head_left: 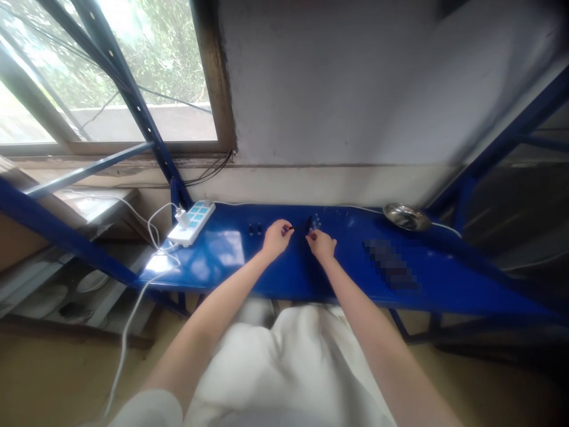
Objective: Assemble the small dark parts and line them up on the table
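Observation:
My left hand [276,239] pinches a small dark object [288,228] between its fingertips, above the blue metal tabletop [288,273]. My right hand [320,244] is close by, its fingertips curled just below a cluster of small dark-blue pieces [315,223]. Whether those fingers grip anything is too small to tell. A pair of small dark upright pieces [254,229] stands to the left of my left hand. The two hands are a short gap apart.
A white power strip [191,223] with a plug in it lies at the table's left end, its white cable [127,338] hanging to the floor. A steel dish [406,216] sits at the back right, beside a pixelated patch [391,265]. Blue rack posts frame the table.

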Motion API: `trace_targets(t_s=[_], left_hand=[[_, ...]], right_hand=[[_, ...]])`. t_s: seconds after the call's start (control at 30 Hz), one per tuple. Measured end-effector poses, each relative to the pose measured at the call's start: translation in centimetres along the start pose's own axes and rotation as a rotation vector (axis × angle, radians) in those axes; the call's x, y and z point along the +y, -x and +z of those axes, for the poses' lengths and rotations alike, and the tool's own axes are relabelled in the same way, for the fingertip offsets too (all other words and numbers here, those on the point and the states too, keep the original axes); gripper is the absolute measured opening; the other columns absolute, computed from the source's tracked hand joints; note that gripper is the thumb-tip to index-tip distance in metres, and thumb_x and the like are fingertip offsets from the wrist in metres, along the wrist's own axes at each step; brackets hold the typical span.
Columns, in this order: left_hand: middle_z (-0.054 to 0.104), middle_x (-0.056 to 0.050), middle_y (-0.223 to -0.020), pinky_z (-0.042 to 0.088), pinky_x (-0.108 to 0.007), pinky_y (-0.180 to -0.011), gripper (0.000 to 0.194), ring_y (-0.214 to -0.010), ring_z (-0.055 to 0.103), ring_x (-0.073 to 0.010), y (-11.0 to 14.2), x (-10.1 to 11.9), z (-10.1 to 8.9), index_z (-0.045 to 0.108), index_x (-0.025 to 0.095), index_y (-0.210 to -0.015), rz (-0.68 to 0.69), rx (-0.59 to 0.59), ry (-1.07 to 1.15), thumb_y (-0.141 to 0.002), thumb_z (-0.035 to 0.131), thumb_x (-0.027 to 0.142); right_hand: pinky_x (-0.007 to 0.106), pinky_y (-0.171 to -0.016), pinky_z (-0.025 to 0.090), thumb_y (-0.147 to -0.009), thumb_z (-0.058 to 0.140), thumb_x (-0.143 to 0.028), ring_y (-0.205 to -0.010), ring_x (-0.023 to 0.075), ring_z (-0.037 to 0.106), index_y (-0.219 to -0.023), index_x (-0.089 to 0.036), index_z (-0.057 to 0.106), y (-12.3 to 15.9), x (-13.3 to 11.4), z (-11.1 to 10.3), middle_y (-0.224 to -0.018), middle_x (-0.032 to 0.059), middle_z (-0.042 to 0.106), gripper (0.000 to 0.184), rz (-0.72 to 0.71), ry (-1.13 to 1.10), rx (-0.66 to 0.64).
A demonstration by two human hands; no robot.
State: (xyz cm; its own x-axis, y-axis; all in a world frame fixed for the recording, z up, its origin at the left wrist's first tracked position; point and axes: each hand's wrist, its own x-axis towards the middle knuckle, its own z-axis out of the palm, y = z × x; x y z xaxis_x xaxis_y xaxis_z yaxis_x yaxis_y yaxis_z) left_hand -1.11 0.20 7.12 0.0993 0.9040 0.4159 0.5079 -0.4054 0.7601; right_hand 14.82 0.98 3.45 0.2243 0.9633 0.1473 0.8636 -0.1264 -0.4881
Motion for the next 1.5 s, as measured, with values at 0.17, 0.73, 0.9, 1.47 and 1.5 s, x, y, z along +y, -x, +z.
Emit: trace_targets(t_s=[0.17,0.73,0.9,1.47,1.5], left_hand=[[0.062,-0.002,-0.08,0.043,-0.025,-0.066,0.008,-0.063,0.053,-0.0108,0.3,0.4,-1.9,0.059,0.018,-0.082,0.002,0.008,0.026,-0.073,0.058,0.017],[0.063,-0.002,-0.073,0.045,-0.024,-0.064,0.008,-0.06,0.054,-0.0107,2.2,1.0,-6.2,0.063,0.018,-0.077,-0.007,-0.017,0.042,-0.07,0.06,0.016],[0.063,-0.002,-0.069,0.046,-0.023,-0.062,0.009,-0.059,0.054,-0.0105,2.4,0.6,-6.4,0.064,0.017,-0.078,-0.002,0.014,0.078,-0.07,0.06,0.017],[0.065,-0.002,-0.074,0.047,-0.022,-0.064,0.014,-0.063,0.056,-0.0097,2.9,0.9,-4.6,0.064,0.015,-0.081,-0.016,-0.156,0.073,-0.07,0.06,0.022],[0.065,-0.002,-0.074,0.047,-0.022,-0.064,0.013,-0.063,0.056,-0.0094,2.9,0.8,-4.5,0.063,0.015,-0.081,-0.013,-0.15,0.07,-0.071,0.059,0.022]], right_hand=[[0.036,-0.082,0.031,-0.086,0.044,-0.023,-0.088,0.0187,0.058,-0.095,-0.021,0.062,1.8,-2.8,-1.0,-0.092,0.0057,0.067,0.021,-0.24,-0.011,-0.031],[0.031,-0.073,0.038,-0.089,0.031,-0.015,-0.084,0.0209,0.055,-0.102,-0.016,0.062,4.5,-5.8,-2.4,-0.091,0.0111,0.061,0.033,-0.444,0.131,-0.058],[0.032,-0.07,0.039,-0.089,0.028,-0.016,-0.08,0.0212,0.053,-0.102,-0.016,0.062,5.0,-5.8,-2.5,-0.088,0.0116,0.059,0.037,-0.462,0.171,-0.035],[0.038,-0.074,0.045,-0.082,0.039,-0.013,-0.084,0.0234,0.057,-0.11,-0.011,0.054,5.0,-5.4,-2.3,-0.093,0.0137,0.06,0.032,-0.502,-0.071,0.13],[0.038,-0.074,0.045,-0.082,0.04,-0.012,-0.084,0.0236,0.057,-0.108,-0.011,0.054,5.0,-5.4,-2.3,-0.094,0.0141,0.06,0.03,-0.502,-0.071,0.138]])
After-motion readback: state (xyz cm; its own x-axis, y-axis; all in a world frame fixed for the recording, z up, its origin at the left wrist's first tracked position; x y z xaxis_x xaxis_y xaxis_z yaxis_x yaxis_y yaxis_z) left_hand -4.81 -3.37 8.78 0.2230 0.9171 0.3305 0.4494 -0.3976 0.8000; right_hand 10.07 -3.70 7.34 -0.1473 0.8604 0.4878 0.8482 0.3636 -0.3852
